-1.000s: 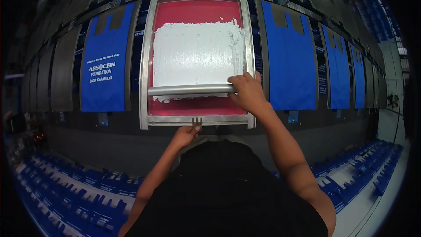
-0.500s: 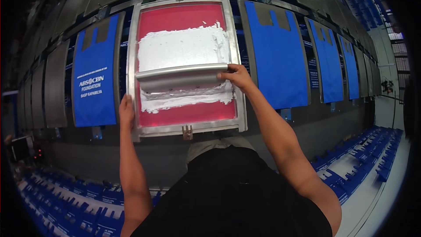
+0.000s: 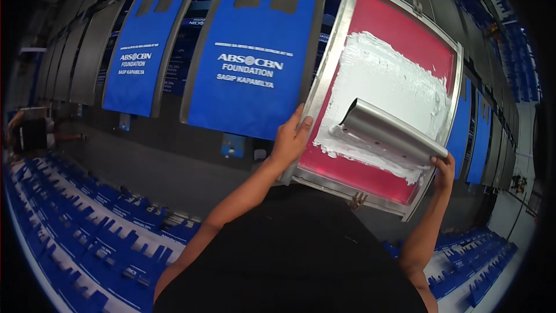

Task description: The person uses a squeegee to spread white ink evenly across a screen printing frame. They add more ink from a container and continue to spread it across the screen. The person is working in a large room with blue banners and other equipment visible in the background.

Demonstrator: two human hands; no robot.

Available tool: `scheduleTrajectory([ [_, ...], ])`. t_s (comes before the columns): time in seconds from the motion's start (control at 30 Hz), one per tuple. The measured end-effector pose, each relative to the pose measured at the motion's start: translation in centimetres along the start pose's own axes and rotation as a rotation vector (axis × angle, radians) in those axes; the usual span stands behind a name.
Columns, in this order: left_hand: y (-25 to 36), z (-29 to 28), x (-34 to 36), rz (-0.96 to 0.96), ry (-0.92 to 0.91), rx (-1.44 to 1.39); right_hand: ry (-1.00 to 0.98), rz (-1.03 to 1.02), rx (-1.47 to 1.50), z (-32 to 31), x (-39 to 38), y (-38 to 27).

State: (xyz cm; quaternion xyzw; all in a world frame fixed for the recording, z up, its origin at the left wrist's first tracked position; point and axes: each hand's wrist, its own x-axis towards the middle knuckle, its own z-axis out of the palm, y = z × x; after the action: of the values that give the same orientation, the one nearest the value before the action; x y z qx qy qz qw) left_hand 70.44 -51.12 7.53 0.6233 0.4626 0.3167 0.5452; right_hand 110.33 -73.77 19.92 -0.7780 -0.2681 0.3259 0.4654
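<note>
My left hand (image 3: 291, 141) grips the left side of a metal-framed printing screen (image 3: 328, 72), thumb on top. The screen is tilted in view, its pink mesh (image 3: 399, 16) bearing a thick patch of white ink (image 3: 385, 75). A wide grey metal squeegee (image 3: 397, 130) lies across the lower part of the ink. At its right end my right hand (image 3: 444, 172) holds it, fingers closed near the frame's right side. Just left of the screen is a blue bag (image 3: 255, 101) with white printing, flat on a grey board.
Another printed blue bag (image 3: 136, 75) lies farther left, and blue bags (image 3: 479, 145) show on boards at right. Below left, many blue bags (image 3: 98, 229) are spread in rows. Another person (image 3: 35, 133) is at the far left. A metal clamp (image 3: 358, 199) sits at the screen's near edge.
The screen has shifted right and turned, with both hands and the squeegee moving along. A printed blue bag now shows left of it. My view has swung too.
</note>
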Motion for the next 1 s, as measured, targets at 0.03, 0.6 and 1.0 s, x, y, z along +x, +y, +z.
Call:
scheduleTrajectory([
  [0.03, 0.5, 1.7, -0.2, -0.013, -0.017, -0.002, -0.008, 0.004, 0.004, -1.5, 0.4, 1.0],
  [0.6, 1.3, 10.9, -2.8, -0.23, 0.097, 0.041, -0.255, 0.087, 0.081, -6.8, 9.4, 8.7],
  [1.0, -0.2, 12.1, -2.4, -0.256, 0.135, 0.023, -0.213, 0.033, 0.017, -6.6, 10.4, 9.5],
])
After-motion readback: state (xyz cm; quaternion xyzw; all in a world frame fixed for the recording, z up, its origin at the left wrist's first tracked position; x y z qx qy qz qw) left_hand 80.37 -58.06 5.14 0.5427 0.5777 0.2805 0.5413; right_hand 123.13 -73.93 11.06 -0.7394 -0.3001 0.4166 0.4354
